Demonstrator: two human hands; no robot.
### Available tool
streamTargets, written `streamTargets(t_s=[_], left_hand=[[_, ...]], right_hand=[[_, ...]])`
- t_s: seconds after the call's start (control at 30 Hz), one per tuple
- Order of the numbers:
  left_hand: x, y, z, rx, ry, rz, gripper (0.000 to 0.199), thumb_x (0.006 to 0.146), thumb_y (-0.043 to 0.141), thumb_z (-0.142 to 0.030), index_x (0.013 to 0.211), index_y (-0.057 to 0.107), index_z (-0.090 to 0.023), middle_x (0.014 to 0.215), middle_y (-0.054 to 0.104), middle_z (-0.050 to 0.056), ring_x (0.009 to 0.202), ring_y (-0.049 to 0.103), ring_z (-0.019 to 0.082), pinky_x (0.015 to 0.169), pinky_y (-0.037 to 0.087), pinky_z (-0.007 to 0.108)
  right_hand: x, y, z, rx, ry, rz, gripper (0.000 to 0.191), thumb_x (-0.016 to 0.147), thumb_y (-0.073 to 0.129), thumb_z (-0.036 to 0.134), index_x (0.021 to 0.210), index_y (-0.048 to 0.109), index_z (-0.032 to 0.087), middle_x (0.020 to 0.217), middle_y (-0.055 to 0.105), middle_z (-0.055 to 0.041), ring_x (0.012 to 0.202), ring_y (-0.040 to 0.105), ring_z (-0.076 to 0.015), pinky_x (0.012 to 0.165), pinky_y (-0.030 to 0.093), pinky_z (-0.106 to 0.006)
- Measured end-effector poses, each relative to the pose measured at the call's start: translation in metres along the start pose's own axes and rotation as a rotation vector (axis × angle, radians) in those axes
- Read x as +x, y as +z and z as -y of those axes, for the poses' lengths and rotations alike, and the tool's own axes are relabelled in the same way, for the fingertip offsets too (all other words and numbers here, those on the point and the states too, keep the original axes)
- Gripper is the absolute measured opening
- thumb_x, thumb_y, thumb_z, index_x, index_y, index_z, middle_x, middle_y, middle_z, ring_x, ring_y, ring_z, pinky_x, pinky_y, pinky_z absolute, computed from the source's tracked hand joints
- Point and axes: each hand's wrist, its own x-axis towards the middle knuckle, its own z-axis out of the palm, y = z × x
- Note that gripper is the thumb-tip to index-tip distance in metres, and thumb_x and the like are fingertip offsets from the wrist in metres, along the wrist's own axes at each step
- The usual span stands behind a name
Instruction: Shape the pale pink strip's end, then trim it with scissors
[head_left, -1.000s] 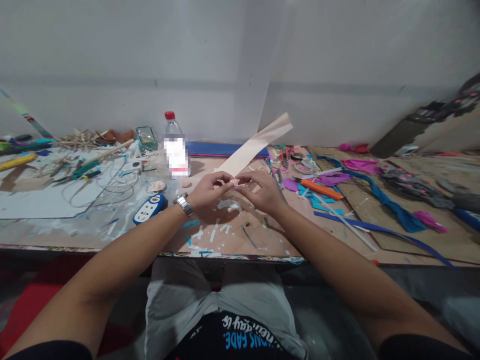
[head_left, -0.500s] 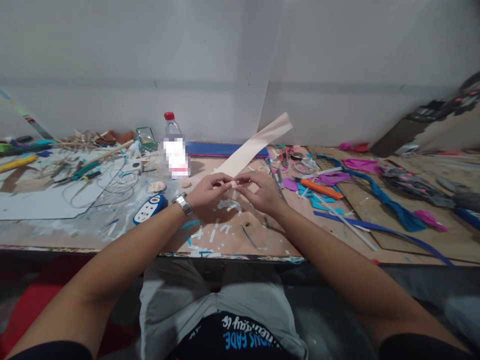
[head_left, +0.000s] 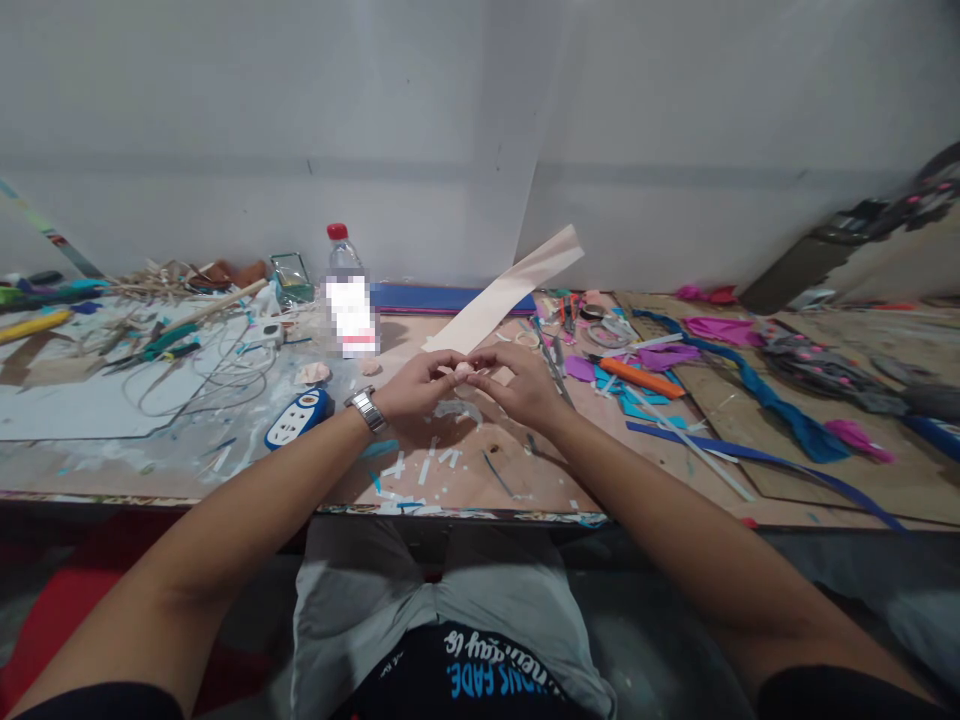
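A small pale pink piece point(head_left: 464, 371) is pinched between the fingertips of both hands, above the middle of the table. My left hand point(head_left: 417, 388), with a metal watch on its wrist, grips it from the left. From the right, my right hand point(head_left: 525, 385) closes thumb and forefinger on it. Just behind the hands a long cream strip point(head_left: 510, 290) slants up to the right. Two crumpled pale pink pieces point(head_left: 313, 373) point(head_left: 371, 368) lie left of my left hand.
A red-capped bottle point(head_left: 349, 300) stands behind on the left, with a blue and white power socket point(head_left: 298, 420) nearer. Pliers point(head_left: 169, 343) and cables lie at the left. On the right are an orange cutter point(head_left: 643, 377), colored scraps and a blue strip point(head_left: 772, 465).
The fingertips have shifted slightly, and the pink piece between them shows a little more. Both hands keep their hold on it.
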Motion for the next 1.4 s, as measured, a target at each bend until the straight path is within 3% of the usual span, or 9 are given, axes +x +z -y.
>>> streamTargets(t_s=[0.3,0.43,0.73,1.2,1.4], left_hand=[[-0.0004,-0.0015,0.0012,0.026,0.007,0.018,0.044,0.099,0.047,-0.053,0.110,0.066,-0.015,0.099,0.067,0.008,0.090,0.059,0.019,0.082,0.047,0.030],[-0.0003,-0.0013,0.0027,0.028,0.005,0.034,0.045,0.099,0.046,-0.053,0.115,0.066,-0.016,0.106,0.069,0.009,0.093,0.062,0.020,0.086,0.048,0.032],[-0.0010,0.0011,0.0026,0.021,0.046,0.061,0.044,0.101,0.044,-0.049,0.128,0.064,-0.020,0.131,0.066,0.011,0.121,0.060,0.025,0.106,0.043,0.038],[0.0018,-0.0020,0.0038,0.053,0.073,-0.071,0.038,0.097,0.056,-0.047,0.118,0.073,-0.021,0.117,0.067,0.012,0.110,0.062,0.023,0.099,0.047,0.038],[0.0013,0.0005,0.0058,-0.049,-0.011,-0.153,0.039,0.092,0.065,-0.046,0.117,0.069,-0.016,0.111,0.071,0.012,0.100,0.066,0.021,0.084,0.053,0.033]], right_hand=[[0.0004,-0.0010,0.0020,0.009,0.002,-0.007,0.021,0.093,0.065,0.044,0.095,0.072,0.024,0.093,0.074,-0.0059,0.087,0.067,-0.0224,0.083,0.052,-0.039],[0.0013,-0.0013,0.0039,0.017,-0.009,-0.008,0.022,0.092,0.066,0.045,0.094,0.071,0.024,0.092,0.072,-0.0065,0.086,0.066,-0.0224,0.081,0.052,-0.039],[0.0018,-0.0013,0.0026,-0.011,-0.035,-0.017,0.022,0.088,0.073,0.043,0.100,0.074,0.024,0.096,0.068,-0.0071,0.090,0.064,-0.0233,0.085,0.050,-0.041],[0.0009,0.0013,-0.0034,-0.052,-0.036,-0.096,0.017,0.085,0.077,0.038,0.092,0.073,0.023,0.098,0.069,-0.0068,0.096,0.063,-0.0250,0.089,0.049,-0.043],[0.0005,0.0009,-0.0039,-0.074,-0.045,-0.108,0.015,0.086,0.076,0.036,0.089,0.072,0.023,0.097,0.069,-0.0066,0.094,0.063,-0.0249,0.088,0.048,-0.043]])
